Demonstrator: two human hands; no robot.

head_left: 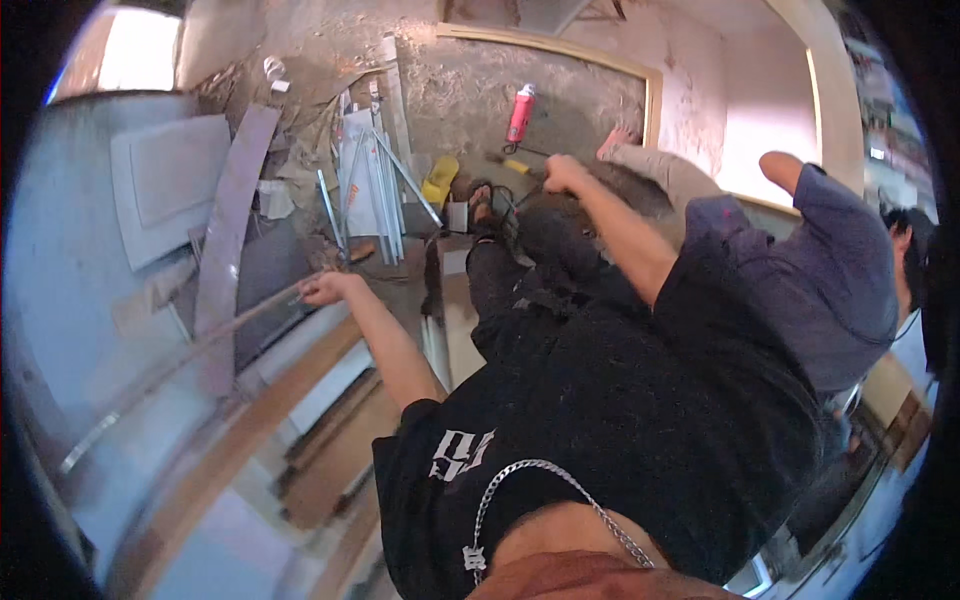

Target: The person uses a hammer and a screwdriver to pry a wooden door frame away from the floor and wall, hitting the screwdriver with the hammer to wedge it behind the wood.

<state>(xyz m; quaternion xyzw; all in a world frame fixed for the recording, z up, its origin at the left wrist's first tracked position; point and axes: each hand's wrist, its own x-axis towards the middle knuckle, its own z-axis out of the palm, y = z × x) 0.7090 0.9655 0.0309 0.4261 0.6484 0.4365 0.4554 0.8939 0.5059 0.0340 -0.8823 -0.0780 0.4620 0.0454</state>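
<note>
My left hand (325, 289) is closed around one end of a long thin strip (185, 360), which slants toward the lower left and looks blurred. Out in front of me, my right hand (567, 174) grips a tool with a yellow section (516, 166) and a darker end; its exact kind is unclear. Beyond that tool, a pinkish-red cylinder (520, 115) with a pale top lies on the floor. A yellow object (440, 180), perhaps footwear, sits left of my foot.
Metal rods (385, 190) and a white sheet lie ahead. Wooden boards (240, 440) and a purplish plank (235, 220) are at left. Another person in grey-blue clothing (800, 270) is close on my right. A wooden frame (560, 50) stands beyond.
</note>
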